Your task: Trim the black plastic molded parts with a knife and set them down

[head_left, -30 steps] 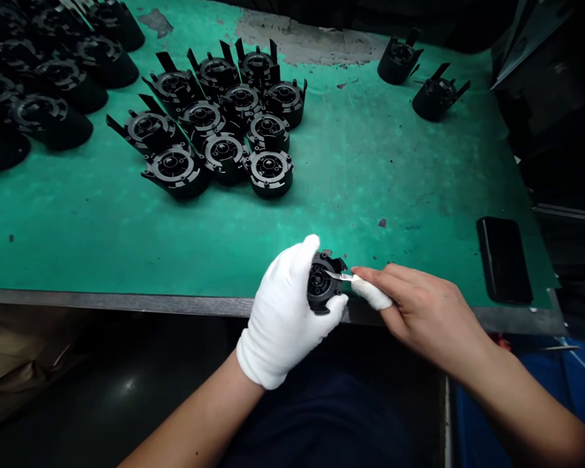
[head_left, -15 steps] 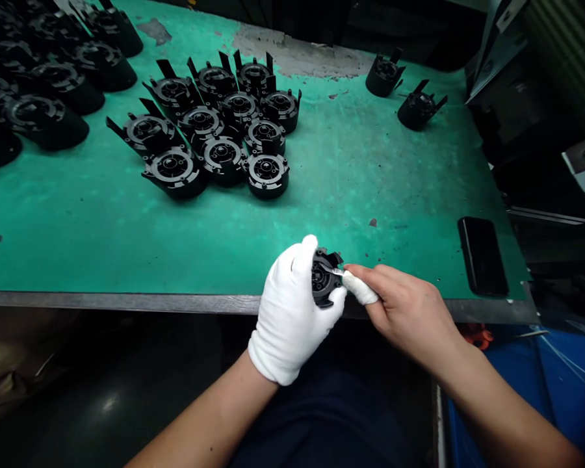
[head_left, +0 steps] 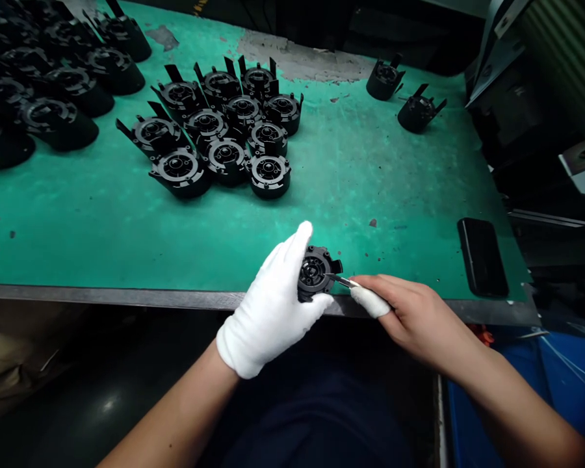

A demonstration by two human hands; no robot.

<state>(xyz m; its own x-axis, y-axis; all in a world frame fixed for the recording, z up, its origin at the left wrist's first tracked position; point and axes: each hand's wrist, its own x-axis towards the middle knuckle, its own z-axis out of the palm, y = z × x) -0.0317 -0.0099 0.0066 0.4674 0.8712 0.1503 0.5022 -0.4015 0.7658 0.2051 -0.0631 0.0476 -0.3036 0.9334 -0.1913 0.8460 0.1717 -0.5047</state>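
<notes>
My left hand [head_left: 273, 305], in a white glove, is wrapped round a round black plastic housing [head_left: 314, 272] above the table's front edge. The housing's ringed face is turned up toward me. In my right hand [head_left: 409, 305], bare but for a white covering on the thumb, is a slim knife [head_left: 342, 281] with a metal blade. Its tip is at the right side of the housing's face; whether it touches there I cannot tell. Most of the knife's handle is hidden by the fingers.
Several similar black housings [head_left: 227, 156] stand grouped on the green tabletop [head_left: 341, 195], with more at the far left [head_left: 58, 123]. Two others [head_left: 416, 114] stand at the back right. A black phone [head_left: 483, 257] lies near the right edge. Below it is a blue bin [head_left: 541, 390].
My left hand has shifted left and turned the housing, so more of its face shows. The knife has drawn back slightly to the right and lower, and its blade is more visible.
</notes>
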